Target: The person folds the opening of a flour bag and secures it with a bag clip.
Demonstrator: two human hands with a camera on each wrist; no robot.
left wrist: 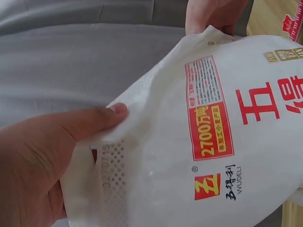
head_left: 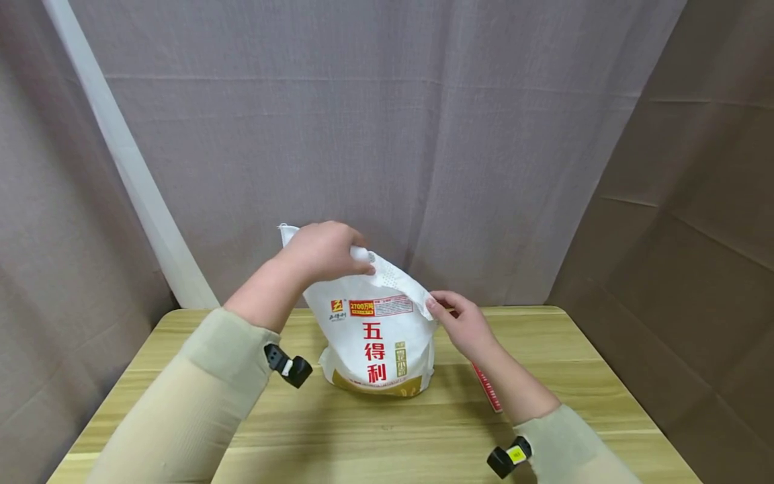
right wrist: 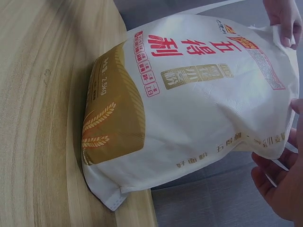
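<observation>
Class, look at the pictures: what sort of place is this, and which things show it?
Probably a staged recording booth, not a kitchen: grey cloth backdrop, brown cardboard side wall, one small wooden table bearing only a flour bag.

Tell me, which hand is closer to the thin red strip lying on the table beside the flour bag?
Right. The right hand pinches the flour bag's top corner directly above the red strip; the left hand grips the bag's top on the far side.

Two bare hands, the left hand [head_left: 323,252] and the right hand [head_left: 462,326], extend from long, pale beige ribbed sleeves [head_left: 199,396]. A small black camera [head_left: 290,366] is strapped under the left wrist. The right wrist camera [head_left: 510,457] is black with a yellow sticker.
</observation>
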